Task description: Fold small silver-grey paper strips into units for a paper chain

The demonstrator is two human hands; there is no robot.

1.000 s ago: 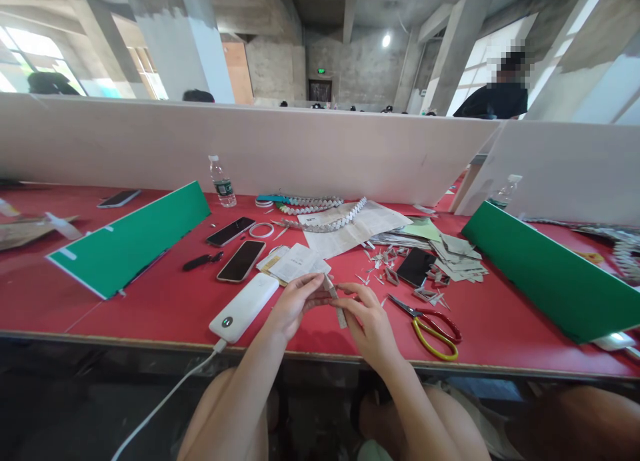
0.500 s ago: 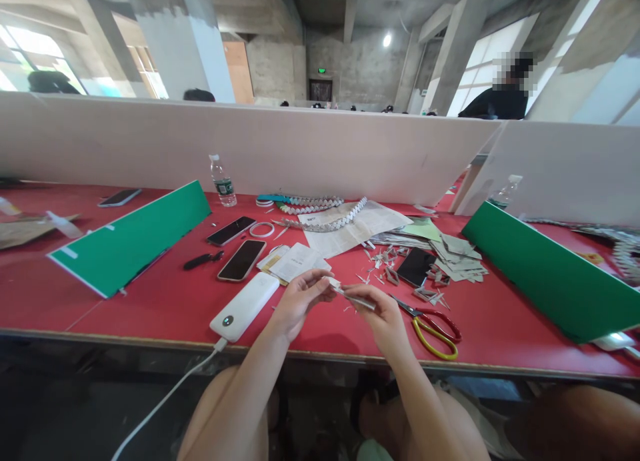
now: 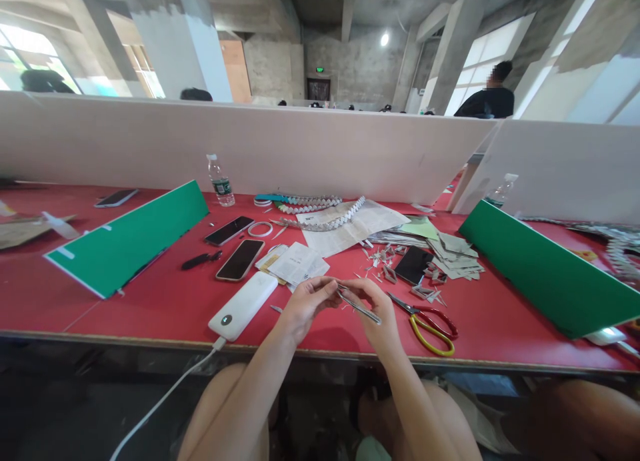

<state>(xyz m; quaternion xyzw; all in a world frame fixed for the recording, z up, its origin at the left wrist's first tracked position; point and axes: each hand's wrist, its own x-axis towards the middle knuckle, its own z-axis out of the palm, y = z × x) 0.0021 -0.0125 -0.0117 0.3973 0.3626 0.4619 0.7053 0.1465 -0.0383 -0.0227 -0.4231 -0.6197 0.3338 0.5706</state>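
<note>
Above the table's front edge, my left hand [image 3: 313,306] and my right hand [image 3: 373,308] meet at the fingertips. Both are closed on a narrow grey-white strip [image 3: 367,311], which looks like folded paper. Its upper end is pinched between the fingertips and partly hidden; its lower end slants down across my right palm. To the right of my right hand lie scissors [image 3: 425,324] with one red and one yellow handle. Small folded paper pieces [image 3: 390,273] and scraps are scattered just beyond it. Loose printed paper sheets [image 3: 300,262] lie behind my left hand.
A white power bank [image 3: 244,304] with a cable lies left, near phones [image 3: 240,260] and a tape roll [image 3: 261,230]. A zigzag folded-paper chain [image 3: 340,222] rests at the back by a water bottle [image 3: 220,181]. Green boards [image 3: 135,241] flank the red table [image 3: 165,314].
My hands have drawn closer together, and the strip now tilts more steeply downward to the right. The white end visible between my fingertips earlier is now mostly covered.
</note>
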